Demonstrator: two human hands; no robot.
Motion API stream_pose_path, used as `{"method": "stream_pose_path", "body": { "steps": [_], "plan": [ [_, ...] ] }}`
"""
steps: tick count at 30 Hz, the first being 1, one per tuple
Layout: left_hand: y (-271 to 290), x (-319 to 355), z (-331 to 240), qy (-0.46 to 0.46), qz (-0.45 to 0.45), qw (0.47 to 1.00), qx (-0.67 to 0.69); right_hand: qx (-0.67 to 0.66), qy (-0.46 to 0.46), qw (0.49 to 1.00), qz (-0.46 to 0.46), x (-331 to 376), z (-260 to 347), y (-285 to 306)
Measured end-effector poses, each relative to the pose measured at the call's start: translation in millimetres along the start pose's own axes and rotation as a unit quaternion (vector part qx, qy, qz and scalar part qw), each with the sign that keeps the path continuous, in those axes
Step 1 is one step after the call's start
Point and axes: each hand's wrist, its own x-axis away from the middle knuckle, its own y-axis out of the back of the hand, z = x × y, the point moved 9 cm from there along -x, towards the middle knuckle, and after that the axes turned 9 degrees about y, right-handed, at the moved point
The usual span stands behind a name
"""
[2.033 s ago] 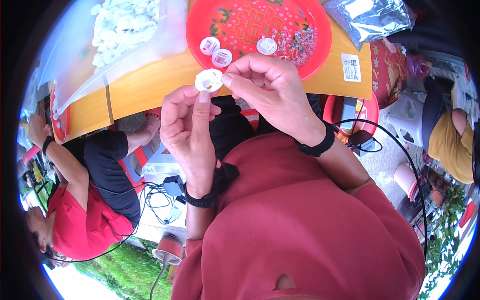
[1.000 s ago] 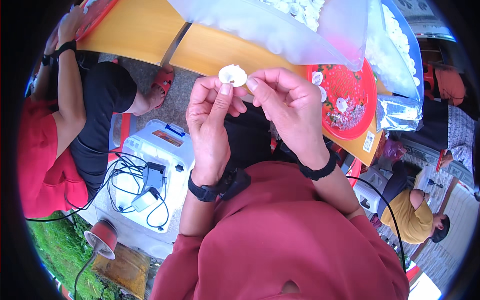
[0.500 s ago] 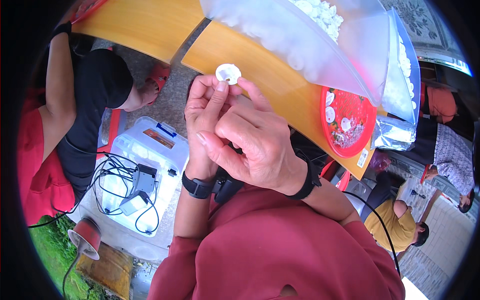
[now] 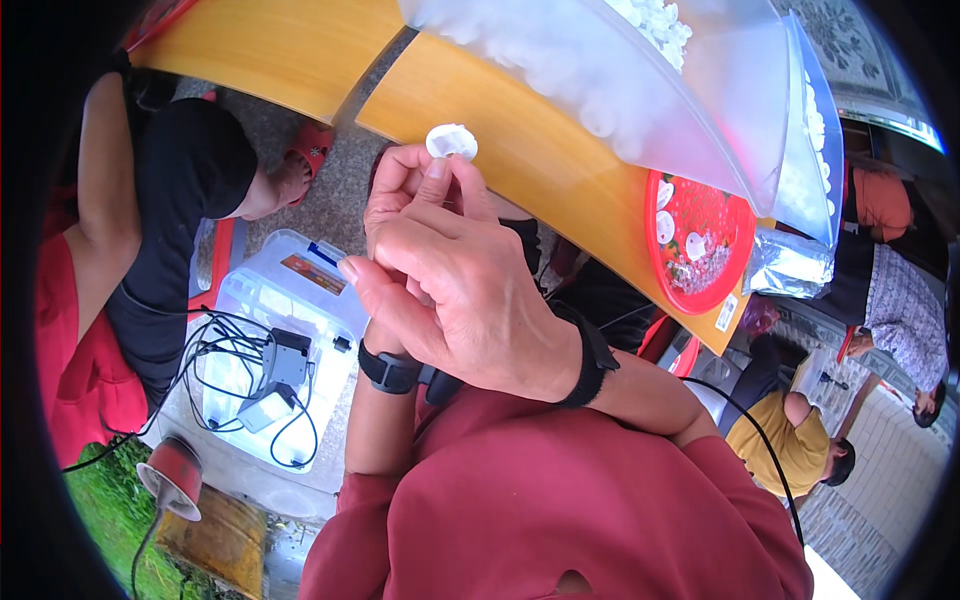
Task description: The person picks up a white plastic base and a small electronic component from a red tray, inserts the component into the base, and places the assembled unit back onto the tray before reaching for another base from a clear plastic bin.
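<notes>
Pinched between the thumb and fingers of my left hand (image 4: 393, 190) is a small white round plastic piece (image 4: 452, 138), held over the near edge of the yellow-brown table. My right hand (image 4: 470, 290) crosses in front of the left one. Its index fingertip touches the lower edge of the piece, while its thumb sticks out to the left, apart from the fingers. The other right fingers are partly hidden behind the hand. Part of my left palm is covered by the right hand.
Large translucent bins (image 4: 690, 120) of white pieces stand on the table (image 4: 430, 85). A red tray (image 4: 742, 235) holds white discs and small clear bits. At left are a clear lidded box (image 4: 235, 290), black cables (image 4: 215, 345) and a seated person (image 4: 185, 190). More people are at right.
My right hand has moved left and slightly down across the left hand. Its index finger has come from the right side of the white piece to its lower edge, beside my left thumb.
</notes>
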Motion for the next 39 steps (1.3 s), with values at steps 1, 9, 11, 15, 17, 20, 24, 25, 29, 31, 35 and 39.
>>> {"method": "stream_pose_path", "body": {
  "steps": [1, 9, 11, 15, 17, 20, 24, 25, 29, 31, 35, 39],
  "plan": [
    [-1, 0, 1, 0.001, 0.001, 1.000, 0.000, -0.005, -0.008, 1.000, 0.003, 1, -1, -1],
    [0, 0, 0, 0.001, 0.005, 1.000, -0.002, 0.006, -0.011, 1.000, -0.005, 0, -4, -4],
    [1, -1, 0, 0.000, 0.004, 1.000, -0.003, 0.001, -0.022, 1.000, -0.004, 1, -6, -6],
    [1, 0, -1, -0.001, 0.006, 1.000, -0.005, 0.017, -0.011, 1.000, -0.007, -2, -4, -7],
    [-3, -2, 0, 0.000, 0.011, 1.000, -0.005, 0.023, -0.011, 1.000, -0.012, -3, -4, -5],
    [-4, 4, 2, 0.002, 0.013, 1.000, -0.006, 0.004, -0.056, 0.998, 0.039, 0, -8, -16],
    [-4, 8, 2, 0.009, 0.016, 1.000, -0.008, 0.049, -0.115, 0.992, 0.015, 2, -14, -24],
    [-5, 11, 3, 0.010, 0.017, 1.000, -0.008, 0.068, -0.117, 0.990, 0.022, 1, -15, -25],
    [-4, 7, 5, 0.015, 0.021, 1.000, -0.009, 0.047, -0.065, 0.997, 0.022, -4, -11, -18],
    [-5, 9, 4, 0.014, 0.020, 1.000, -0.011, 0.052, -0.068, 0.996, 0.026, -5, -11, -19],
    [-3, 6, 2, 0.012, 0.021, 1.000, -0.014, 0.068, -0.058, 0.996, 0.006, -6, -10, -16],
    [-4, 5, 1, 0.006, 0.025, 1.000, -0.017, 0.063, -0.041, 0.997, 0.000, -8, -8, -14]
  ]
}}
